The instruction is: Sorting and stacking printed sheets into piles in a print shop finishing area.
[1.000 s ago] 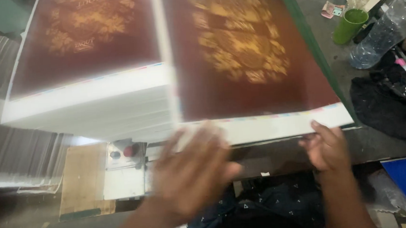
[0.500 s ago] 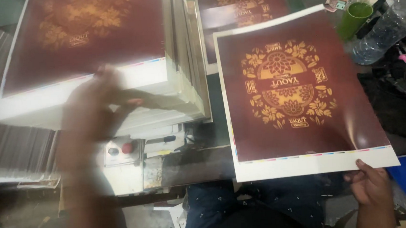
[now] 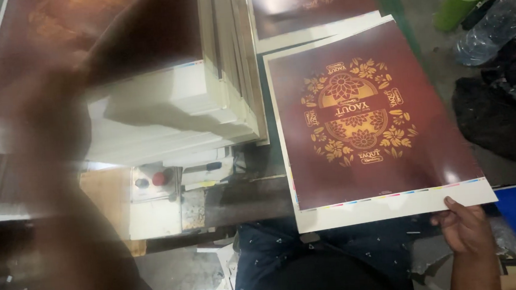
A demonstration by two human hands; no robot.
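1. While the right hand pinches its lower right corner, the sheet lies flat to the right of the stack, its near edge jutting past the worktop over the person's lap.
2. Dark red fills the sheet, with a gold floral emblem in the middle, a white margin, and a thin strip of colour marks along the near edge.
3. Right fingers are clamped on that white margin, thumb on top.
4. Blurred and large, the left hand reaches over the near left part of the stack; I cannot tell whether its fingers are apart or together, or whether they grip anything.
5. On top, the stack shows the same dark red print, and its white edges step down toward the person.
6. Beyond the sheet lies a second sheet of the same print, partly covered by it.
7. Below the stack sits a small control box with a red button and a black one.
8. Far right, on the floor, stand a green cup and a clear plastic bottle, with dark cloth near them.
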